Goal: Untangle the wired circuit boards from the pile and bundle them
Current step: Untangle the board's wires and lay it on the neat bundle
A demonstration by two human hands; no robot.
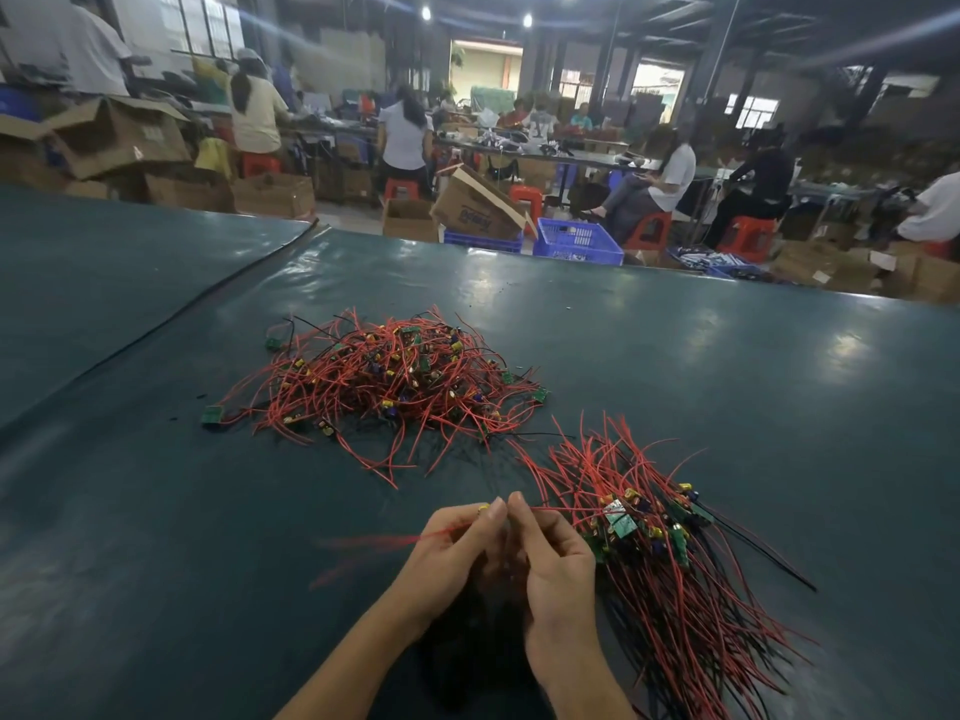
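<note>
L hand (452, 550) & R hand (557, 563), near centre, fingers curled, tips meeting, both pinching one thin red wire (556, 508). Tangled pile of red-wired green circuit boards (384, 381) sits farther left on dark green table (156, 511). Aligned bundle (670, 574) touches R hand's right side.

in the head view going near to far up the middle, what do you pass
left hand and right hand pinching a red wire → tangled pile of wired circuit boards → bare dark green table → blue plastic crate → seated workers
</note>
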